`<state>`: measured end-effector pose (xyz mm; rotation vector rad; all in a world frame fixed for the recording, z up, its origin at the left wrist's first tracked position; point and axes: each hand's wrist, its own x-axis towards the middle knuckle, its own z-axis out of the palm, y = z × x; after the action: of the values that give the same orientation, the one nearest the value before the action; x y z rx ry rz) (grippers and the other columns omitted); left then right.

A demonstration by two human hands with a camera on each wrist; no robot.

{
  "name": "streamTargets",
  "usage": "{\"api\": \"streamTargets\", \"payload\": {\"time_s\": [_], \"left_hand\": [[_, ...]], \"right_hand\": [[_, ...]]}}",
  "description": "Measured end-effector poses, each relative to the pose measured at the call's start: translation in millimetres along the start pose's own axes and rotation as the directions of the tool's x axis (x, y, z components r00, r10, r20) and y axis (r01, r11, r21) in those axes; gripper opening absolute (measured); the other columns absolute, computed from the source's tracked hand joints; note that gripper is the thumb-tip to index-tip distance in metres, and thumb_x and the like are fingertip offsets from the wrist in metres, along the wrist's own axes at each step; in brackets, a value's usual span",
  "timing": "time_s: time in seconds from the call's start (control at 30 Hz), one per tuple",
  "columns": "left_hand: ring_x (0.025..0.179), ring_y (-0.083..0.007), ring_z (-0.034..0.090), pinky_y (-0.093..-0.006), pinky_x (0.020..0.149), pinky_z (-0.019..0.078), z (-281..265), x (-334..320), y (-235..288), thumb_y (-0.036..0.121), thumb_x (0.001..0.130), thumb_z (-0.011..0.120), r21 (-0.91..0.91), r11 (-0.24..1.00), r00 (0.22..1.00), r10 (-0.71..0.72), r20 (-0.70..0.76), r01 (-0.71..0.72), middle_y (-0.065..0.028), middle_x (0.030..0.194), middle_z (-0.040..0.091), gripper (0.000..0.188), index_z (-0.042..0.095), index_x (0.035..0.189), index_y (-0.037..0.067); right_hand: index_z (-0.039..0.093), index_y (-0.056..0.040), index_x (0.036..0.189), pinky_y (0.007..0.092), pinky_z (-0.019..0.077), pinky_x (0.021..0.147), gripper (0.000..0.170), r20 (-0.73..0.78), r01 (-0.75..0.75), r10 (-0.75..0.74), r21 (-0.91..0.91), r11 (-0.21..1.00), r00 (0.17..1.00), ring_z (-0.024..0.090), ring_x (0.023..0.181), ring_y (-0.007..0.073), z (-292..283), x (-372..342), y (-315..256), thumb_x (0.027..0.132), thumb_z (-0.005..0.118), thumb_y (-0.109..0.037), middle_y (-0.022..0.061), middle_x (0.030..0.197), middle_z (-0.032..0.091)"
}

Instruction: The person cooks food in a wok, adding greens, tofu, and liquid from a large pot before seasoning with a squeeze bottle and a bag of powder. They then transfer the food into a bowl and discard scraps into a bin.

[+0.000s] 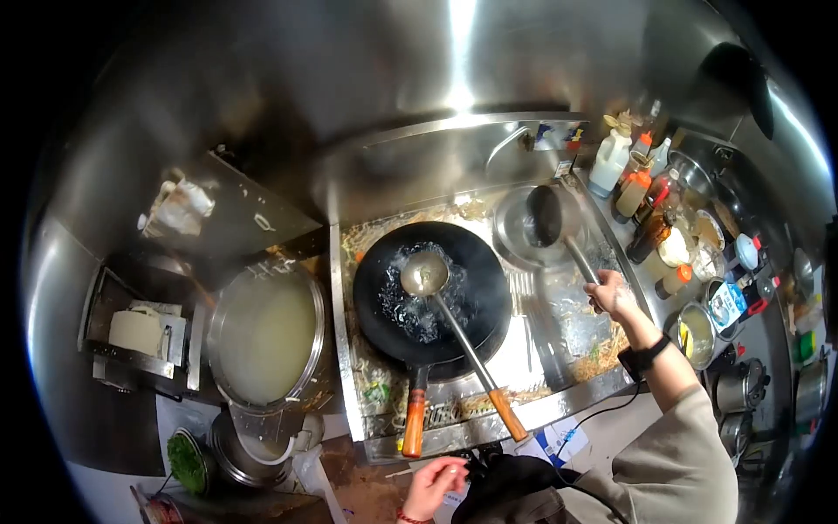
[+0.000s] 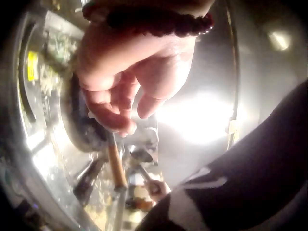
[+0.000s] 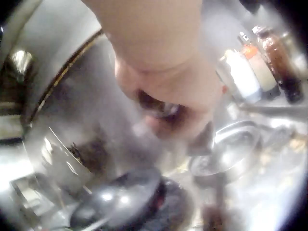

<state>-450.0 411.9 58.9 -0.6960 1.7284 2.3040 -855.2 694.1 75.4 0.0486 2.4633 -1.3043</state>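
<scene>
My right hand grips the metal handle of a dark-bowled ladle, held over a metal basin at the back right of the stove. The same hand is curled round the handle end in the right wrist view. My left hand hangs below the stove's front edge, its fingers loosely bent and holding nothing, as the left wrist view of this hand also shows. Between the hands a black wok holds bubbling liquid. A second ladle lies in it, its wooden handle over the front rim.
Left of the stove stands a large pot of cloudy liquid. Bottles, jars and small bowls line the right-hand counter. A bowl of chopped greens is at the lower left. Food scraps lie on the stove's right part.
</scene>
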Motion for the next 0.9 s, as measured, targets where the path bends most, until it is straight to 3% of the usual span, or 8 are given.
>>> {"api": "streamTargets", "payload": {"time_s": [0.07, 0.23, 0.33, 0.5, 0.63, 0.73, 0.8, 0.9], "left_hand": [[0.099, -0.0194, 0.059, -0.0317, 0.086, 0.0495, 22, 40, -33, 0.013, 0.094, 0.049, -0.201, 0.965, 0.977, -0.136, 0.164, 0.168, -0.0151, 0.111, 0.057, 0.033, 0.046, 0.123, -0.003], [0.119, -0.0285, 0.047, -0.0417, 0.102, 0.037, 75, 104, -50, 0.026, 0.097, 0.042, -0.649, 0.624, 0.888, -0.179, 0.424, 0.435, -0.0184, 0.126, 0.048, 0.04, 0.04, 0.128, -0.001], [0.116, -0.0309, 0.048, -0.0441, 0.101, 0.0366, 91, 108, -17, 0.029, 0.098, 0.038, -0.723, 0.464, 0.852, -0.161, 0.499, 0.511, -0.0189, 0.122, 0.05, 0.044, 0.036, 0.131, 0.001], [0.095, -0.0201, 0.054, -0.0361, 0.079, 0.0466, 55, 87, 11, 0.027, 0.092, 0.046, -0.824, 0.502, 0.951, 0.009, 0.309, 0.263, -0.0113, 0.102, 0.056, 0.041, 0.044, 0.123, -0.001], [0.072, -0.0133, 0.056, -0.0263, 0.056, 0.0468, 19, 55, 69, 0.012, 0.09, 0.051, -0.47, 0.882, 0.971, -0.092, -0.222, -0.023, -0.0085, 0.089, 0.061, 0.023, 0.049, 0.11, 0.0], [0.055, -0.0097, 0.052, -0.0237, 0.047, 0.0429, -8, 22, 57, 0.008, 0.092, 0.048, 0.397, 0.909, 0.953, -0.004, -0.304, 0.131, -0.0056, 0.079, 0.056, 0.014, 0.046, 0.103, 0.001], [0.049, -0.0116, 0.049, -0.0256, 0.042, 0.039, -5, -1, 43, 0.009, 0.092, 0.048, -0.178, 0.983, 0.981, -0.086, -0.174, 0.055, -0.0062, 0.077, 0.053, 0.023, 0.047, 0.113, 0.0], [0.06, -0.0098, 0.043, -0.0224, 0.047, 0.0361, -5, -15, 55, 0.022, 0.095, 0.043, -0.807, 0.523, 0.962, -0.143, 0.235, 0.274, -0.0068, 0.085, 0.048, 0.035, 0.046, 0.119, -0.003]], "right_hand": [[0.06, 0.0018, 0.098, 0.0419, 0.0477, 0.081, 0.034, -0.145, 0.102, -0.226, -0.581, 0.807, 0.963, 0.059, 0.091, 0.0403, -2, 48, 25, 0.069, 0.063, -0.015, 0.0274, 0.09, 0.061], [0.056, -0.0023, 0.112, 0.0431, 0.0459, 0.085, 0.044, -0.106, 0.047, -0.17, -0.704, 0.709, 0.98, 0.056, 0.1, 0.0372, -23, 104, 69, 0.073, 0.064, -0.019, 0.025, 0.103, 0.059], [0.046, -0.0033, 0.119, 0.0439, 0.0439, 0.087, 0.054, -0.181, 0.399, -0.806, -0.795, 0.457, 0.563, 0.05, 0.104, 0.0427, -9, 60, 78, 0.071, 0.069, -0.012, 0.0247, 0.118, 0.05], [0.033, 0.0036, 0.123, 0.0448, 0.0458, 0.084, 0.069, 0.159, 0.34, -0.323, -0.681, 0.648, 0.933, 0.054, 0.1, 0.042, 102, -58, 193, 0.071, 0.072, -0.02, 0.0315, 0.107, 0.052], [0.027, 0.0027, 0.127, 0.0451, 0.048, 0.078, 0.075, 0.063, 0.144, -0.131, -0.546, 0.826, 0.989, 0.058, 0.083, 0.0466, 123, -57, 170, 0.072, 0.072, -0.02, 0.0283, 0.089, 0.06], [0.037, -0.0067, 0.119, 0.0348, 0.0478, 0.062, 0.05, -0.034, 0.135, -0.132, 0.127, 0.983, 0.991, 0.059, 0.069, 0.0229, 97, -51, 187, 0.077, 0.062, -0.016, 0.0143, 0.073, 0.058], [0.039, -0.0072, 0.117, 0.0313, 0.0465, 0.059, 0.047, 0.088, 0.144, -0.163, 0.189, 0.971, 0.983, 0.055, 0.065, 0.0146, 64, -95, 79, 0.077, 0.062, -0.018, 0.0102, 0.073, 0.057], [0.046, -0.0072, 0.112, 0.0357, 0.0479, 0.058, 0.039, 0.166, 0.536, -0.512, -0.175, 0.826, 0.843, 0.06, 0.061, 0.0266, 68, -83, -10, 0.078, 0.06, -0.02, 0.0149, 0.076, 0.061]]}}
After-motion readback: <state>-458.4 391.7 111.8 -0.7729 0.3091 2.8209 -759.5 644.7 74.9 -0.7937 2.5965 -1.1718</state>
